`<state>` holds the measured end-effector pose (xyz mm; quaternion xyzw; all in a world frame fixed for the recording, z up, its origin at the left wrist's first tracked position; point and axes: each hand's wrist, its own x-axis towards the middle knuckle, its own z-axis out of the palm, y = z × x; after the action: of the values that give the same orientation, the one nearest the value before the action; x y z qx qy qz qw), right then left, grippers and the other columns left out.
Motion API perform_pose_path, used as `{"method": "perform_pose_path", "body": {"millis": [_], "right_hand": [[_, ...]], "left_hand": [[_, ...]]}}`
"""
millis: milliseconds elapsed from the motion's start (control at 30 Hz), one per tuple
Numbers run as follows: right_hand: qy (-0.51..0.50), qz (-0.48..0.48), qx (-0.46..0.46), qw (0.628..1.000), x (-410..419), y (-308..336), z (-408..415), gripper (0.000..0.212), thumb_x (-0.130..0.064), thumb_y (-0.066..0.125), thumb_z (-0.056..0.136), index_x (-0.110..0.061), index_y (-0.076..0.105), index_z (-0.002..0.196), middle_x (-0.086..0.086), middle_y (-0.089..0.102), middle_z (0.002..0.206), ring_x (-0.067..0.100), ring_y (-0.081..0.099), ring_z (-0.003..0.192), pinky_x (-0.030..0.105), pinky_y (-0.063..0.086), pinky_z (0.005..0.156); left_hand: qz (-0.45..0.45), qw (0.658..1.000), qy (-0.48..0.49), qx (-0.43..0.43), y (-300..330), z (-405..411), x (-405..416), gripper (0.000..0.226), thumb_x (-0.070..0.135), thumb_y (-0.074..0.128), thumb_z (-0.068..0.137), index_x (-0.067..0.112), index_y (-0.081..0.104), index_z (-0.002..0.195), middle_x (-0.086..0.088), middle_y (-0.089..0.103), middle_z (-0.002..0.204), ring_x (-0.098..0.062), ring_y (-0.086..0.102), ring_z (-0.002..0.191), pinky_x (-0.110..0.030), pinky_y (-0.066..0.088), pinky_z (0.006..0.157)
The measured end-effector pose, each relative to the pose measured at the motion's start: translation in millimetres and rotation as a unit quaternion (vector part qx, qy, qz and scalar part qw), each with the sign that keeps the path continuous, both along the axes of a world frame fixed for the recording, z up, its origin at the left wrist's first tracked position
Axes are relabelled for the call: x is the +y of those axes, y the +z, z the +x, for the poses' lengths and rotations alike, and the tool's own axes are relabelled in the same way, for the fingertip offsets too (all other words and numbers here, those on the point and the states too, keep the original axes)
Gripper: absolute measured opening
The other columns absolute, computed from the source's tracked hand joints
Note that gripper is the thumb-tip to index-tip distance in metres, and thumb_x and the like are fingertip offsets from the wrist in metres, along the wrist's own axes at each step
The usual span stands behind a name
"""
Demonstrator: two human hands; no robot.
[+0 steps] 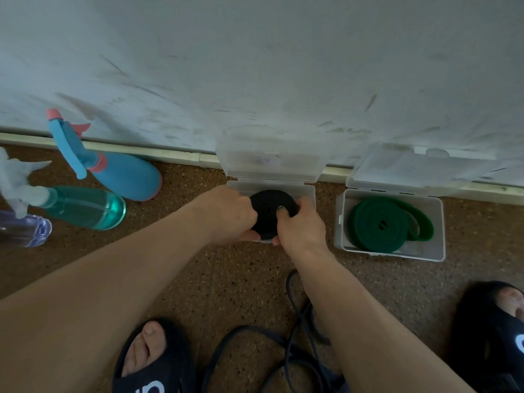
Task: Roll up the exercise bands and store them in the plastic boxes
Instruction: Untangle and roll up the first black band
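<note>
Two feet in black slippers, one (147, 361) on the left and one (493, 336) on the right, stand on the brown speckled floor (226, 282). Between them lies a loose dark band (292, 355), all in loops and not rolled.

Both bare arms reach out to the middle plastic box (307, 191). It is see-through, sits by the wall, and its lid (272, 160) stands open against the wall. The black rolled band (269, 211) is right at this box, over its open top. The left hand (226, 214) grips the left side of the roll with curled fingers. The right hand (300, 225) grips the right side, and its thumb presses on top of the roll. Whether the roll sits on the bottom of the box cannot be seen.

Just to the right is a second clear box (436, 231), also with its lid (419, 165) up. A green rolled band (380, 222) lies inside it, with one end coming a bit loose on the right.

Far to the left, three spray bottles lie on the floor: a blue one with pink parts (113, 171), a teal one (85, 207) and a clear purple one (25, 229).

A pale wall (255, 66) with scuff marks fills the top.
</note>
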<state>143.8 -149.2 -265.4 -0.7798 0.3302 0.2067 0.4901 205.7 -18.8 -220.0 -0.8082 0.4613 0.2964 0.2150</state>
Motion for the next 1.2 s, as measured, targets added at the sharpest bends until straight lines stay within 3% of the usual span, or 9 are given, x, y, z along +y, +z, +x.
{"method": "perform_pose_path", "body": {"millis": [167,267,433,600,733,800,867,967,1200], "right_hand": [[-0.010,0.051,0.052,0.997,-7,6,4,0.031,-0.021,0.052,0.104,-0.020,0.045,0.134,0.014,0.067,0.116,0.008,0.067,0.046,0.015,0.040,0.034],[0.014,0.056,0.078,0.995,-11,10,7,0.040,-0.015,0.053,0.101,-0.019,0.042,0.139,0.017,0.068,0.115,0.007,0.060,0.036,0.013,0.036,0.033],[0.100,0.047,0.125,0.986,-21,22,13,0.048,-0.013,0.051,0.101,-0.019,0.037,0.147,0.015,0.069,0.080,0.012,0.054,0.038,0.020,0.035,0.035],[0.232,-0.024,0.152,0.961,-30,33,21,0.030,-0.014,0.048,0.104,-0.014,0.048,0.134,0.012,0.061,0.074,0.011,0.050,0.035,0.015,0.032,0.032],[0.287,-0.049,0.173,0.941,-26,32,21,0.022,-0.017,0.049,0.104,-0.011,0.052,0.125,0.012,0.068,0.083,0.018,0.064,0.056,0.025,0.047,0.046],[0.336,-0.101,0.184,0.918,-22,32,20,0.025,-0.017,0.052,0.103,-0.009,0.057,0.126,0.014,0.072,0.107,0.026,0.072,0.087,0.034,0.059,0.073],[0.383,-0.194,0.171,0.887,-20,35,18,0.030,-0.021,0.051,0.105,-0.013,0.057,0.133,0.011,0.066,0.128,0.029,0.065,0.116,0.038,0.051,0.092],[0.410,-0.270,0.139,0.860,-19,39,15,0.032,-0.025,0.049,0.107,-0.015,0.057,0.137,0.007,0.060,0.137,0.027,0.057,0.127,0.037,0.047,0.095],[0.400,-0.282,0.066,0.870,-22,33,-2,0.035,-0.028,0.054,0.103,-0.011,0.056,0.134,0.011,0.044,0.142,0.035,0.038,0.131,0.036,0.043,0.092]], "left_hand": [[0.006,0.999,-0.038,0.001,-6,5,-1,0.046,0.052,0.038,0.105,0.017,0.068,0.109,0.000,0.060,0.084,-0.017,0.060,0.074,-0.033,0.055,0.072],[0.024,0.997,-0.070,0.000,-6,6,-3,0.045,0.050,0.036,0.107,0.017,0.068,0.108,-0.003,0.070,0.096,-0.019,0.068,0.082,-0.038,0.059,0.078],[0.050,0.995,-0.079,0.027,-5,9,-12,0.045,0.048,0.036,0.107,0.015,0.067,0.111,-0.002,0.063,0.090,-0.018,0.058,0.074,-0.035,0.057,0.076],[0.070,0.994,-0.057,0.066,-8,15,-17,0.042,0.048,0.041,0.106,0.015,0.065,0.115,-0.001,0.065,0.095,-0.016,0.061,0.080,-0.032,0.056,0.079],[0.069,0.993,-0.061,0.072,-9,15,-18,0.041,0.046,0.042,0.106,0.015,0.066,0.116,-0.002,0.064,0.094,-0.015,0.058,0.078,-0.031,0.055,0.078],[0.070,0.993,-0.061,0.070,-9,13,-18,0.040,0.046,0.042,0.106,0.014,0.065,0.116,-0.002,0.063,0.093,-0.016,0.057,0.078,-0.032,0.054,0.077],[0.067,0.994,-0.055,0.068,-9,13,-18,0.040,0.045,0.044,0.106,0.014,0.065,0.116,-0.002,0.063,0.095,-0.016,0.057,0.078,-0.032,0.055,0.079],[0.060,0.995,-0.053,0.067,-9,13,-18,0.039,0.044,0.045,0.105,0.014,0.066,0.117,-0.003,0.066,0.098,-0.016,0.057,0.078,-0.032,0.055,0.078],[0.049,0.995,-0.061,0.064,-9,12,-19,0.036,0.042,0.047,0.105,0.014,0.066,0.115,-0.003,0.067,0.099,-0.016,0.057,0.078,-0.034,0.057,0.080]]}}
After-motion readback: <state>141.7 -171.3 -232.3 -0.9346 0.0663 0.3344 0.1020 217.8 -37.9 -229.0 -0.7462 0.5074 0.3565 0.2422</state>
